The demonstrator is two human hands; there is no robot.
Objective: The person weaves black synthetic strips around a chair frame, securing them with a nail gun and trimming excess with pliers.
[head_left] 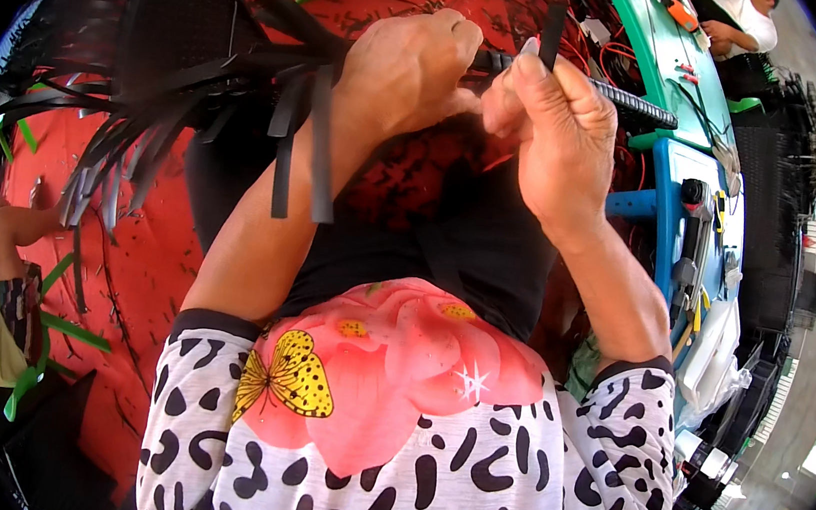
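A dark bar (635, 104), wrapped in ribbed black strip, runs behind both hands. My left hand (404, 68) is closed around this bar, its fingertips mostly hidden on the far side. Just right of it, my right hand (565, 132) pinches a flat black strip (552, 36) between thumb and fingers, the strip's end standing up above the thumb. To the left is a black woven panel (178, 17), blurred in part. Many loose black strips (322, 150) trail from it, some hanging across my left wrist and forearm.
Black offcuts are scattered over the red floor (141, 255). At right stand a green table (676, 69) and a blue stool (673, 205) holding a power tool (692, 232). Another person's legs (7, 240) are at left; another person (741, 26) is at upper right.
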